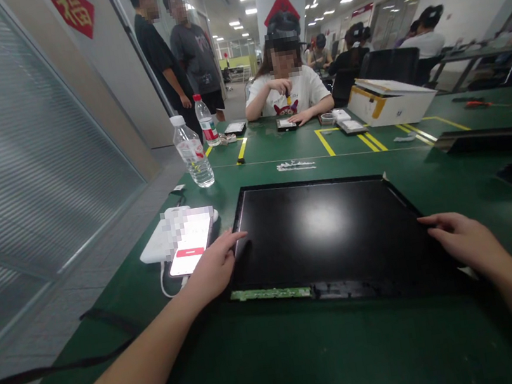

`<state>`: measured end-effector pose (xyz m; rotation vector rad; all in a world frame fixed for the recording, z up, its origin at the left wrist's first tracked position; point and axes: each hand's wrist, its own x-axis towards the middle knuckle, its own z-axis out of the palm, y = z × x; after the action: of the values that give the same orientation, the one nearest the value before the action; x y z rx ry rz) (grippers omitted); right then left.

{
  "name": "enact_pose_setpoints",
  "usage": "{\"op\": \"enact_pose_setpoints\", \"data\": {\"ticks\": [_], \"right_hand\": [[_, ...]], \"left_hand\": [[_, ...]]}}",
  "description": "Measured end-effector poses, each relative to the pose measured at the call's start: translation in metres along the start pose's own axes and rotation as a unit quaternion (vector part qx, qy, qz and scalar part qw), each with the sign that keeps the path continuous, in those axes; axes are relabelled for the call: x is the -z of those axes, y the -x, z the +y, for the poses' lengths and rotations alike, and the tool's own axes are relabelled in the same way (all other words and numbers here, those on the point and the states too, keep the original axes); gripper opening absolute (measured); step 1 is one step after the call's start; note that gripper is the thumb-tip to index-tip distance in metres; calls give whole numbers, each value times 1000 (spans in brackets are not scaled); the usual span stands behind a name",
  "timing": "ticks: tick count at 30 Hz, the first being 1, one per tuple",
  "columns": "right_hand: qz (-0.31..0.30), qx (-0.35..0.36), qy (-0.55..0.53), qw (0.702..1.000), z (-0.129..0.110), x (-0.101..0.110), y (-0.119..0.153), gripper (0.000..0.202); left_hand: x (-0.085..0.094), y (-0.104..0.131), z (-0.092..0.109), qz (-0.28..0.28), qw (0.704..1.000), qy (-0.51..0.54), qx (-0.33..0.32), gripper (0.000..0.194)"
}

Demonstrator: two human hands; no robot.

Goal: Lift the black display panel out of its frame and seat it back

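In the middle of the frame, a dark screen panel (327,249) is lying flat on the green table (309,357). The person's left hand (213,264) is meeting its left edge, index finger reaching over the border, while the right hand (468,240) is bending its fingers at the right edge. Whether either hand is gripping the panel or merely touching it, one cannot tell.

For good handling, both hands should probably be bearing evenly on the frame, with fingertips staying off the glossy face and away from the green circuit strip (271,294) along the near edge. The white cable (166,282) by the phone (191,243) at left is lying near enough to merit care.

The panel's underside is not showing, the left thumb is hiding, the lower right corner is fading into shadow, and both forearms are running out of frame.
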<state>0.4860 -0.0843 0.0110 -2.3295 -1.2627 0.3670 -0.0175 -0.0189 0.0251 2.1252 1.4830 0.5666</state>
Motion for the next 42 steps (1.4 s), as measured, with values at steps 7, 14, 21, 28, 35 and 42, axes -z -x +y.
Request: {"op": "enact_pose_setpoints", "data": {"ticks": [7, 14, 21, 28, 35, 42], "right_hand": [[7, -34, -8, 999, 1, -1, -4, 48], [24, -26, -27, 999, 9, -6, -10, 49], [16, -30, -21, 999, 5, -3, -7, 54], [14, -20, -10, 1000, 7, -3, -8, 57], [19, -3, -16, 1000, 10, -4, -10, 55], [26, 37, -31, 999, 5, -4, -5, 57]], "left_hand": [[3, 2, 17, 54, 954, 266, 126, 45], [6, 2, 41, 106, 817, 507, 254, 38], [3, 3, 36, 57, 783, 557, 272, 60], [5, 2, 40, 33, 772, 569, 282, 92], [10, 4, 38, -7, 780, 562, 275, 91], [16, 5, 41, 12, 819, 513, 258, 71]]}}
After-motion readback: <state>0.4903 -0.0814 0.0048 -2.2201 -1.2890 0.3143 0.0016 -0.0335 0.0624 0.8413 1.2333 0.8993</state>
